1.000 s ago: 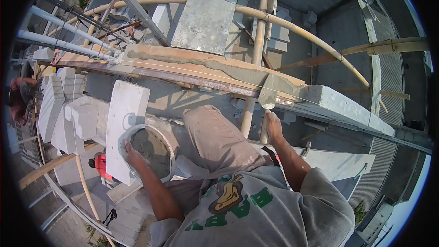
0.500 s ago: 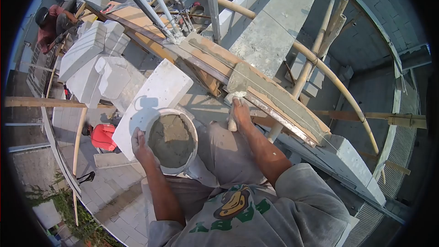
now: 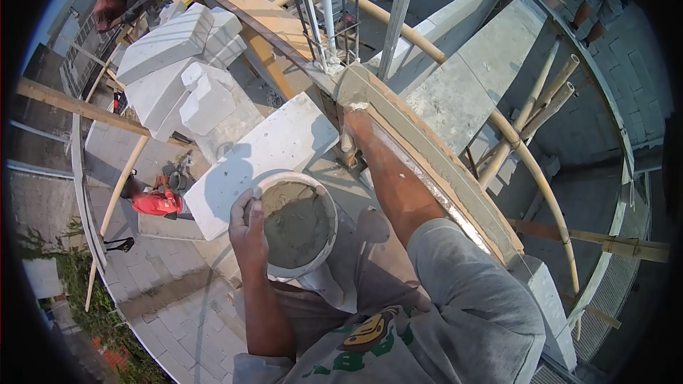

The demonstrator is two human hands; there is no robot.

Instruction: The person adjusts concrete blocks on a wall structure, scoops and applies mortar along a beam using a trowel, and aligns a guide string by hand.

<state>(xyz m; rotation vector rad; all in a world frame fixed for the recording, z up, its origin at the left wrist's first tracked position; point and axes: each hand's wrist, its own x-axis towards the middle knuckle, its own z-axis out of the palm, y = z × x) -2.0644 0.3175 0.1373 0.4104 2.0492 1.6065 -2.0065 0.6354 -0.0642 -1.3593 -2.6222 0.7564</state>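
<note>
Head view: my right hand (image 3: 357, 125), the nearer, is wrapped round the trowel (image 3: 353, 88) at the far end of the mortar strip (image 3: 445, 167), which runs far-left to near-right; my left hand (image 3: 249, 226) grips the bucket (image 3: 304, 271).

This is a building site in the open air, raised above the ground and lit by hard sunlight. Rough pale blocks (image 3: 167, 46) lie stacked beside a half-built wall, whose top carries a strip of grey wet mortar (image 3: 420, 139). A bucket (image 3: 332, 206) holds more of the same mix. Bare steel bars (image 3: 304, 21) and white pipes (image 3: 327, 11) stand upright at the wall, and bamboo poles (image 3: 545, 188) form scaffolding. A person in a red shirt (image 3: 155, 203) crouches on a lower level.
</note>
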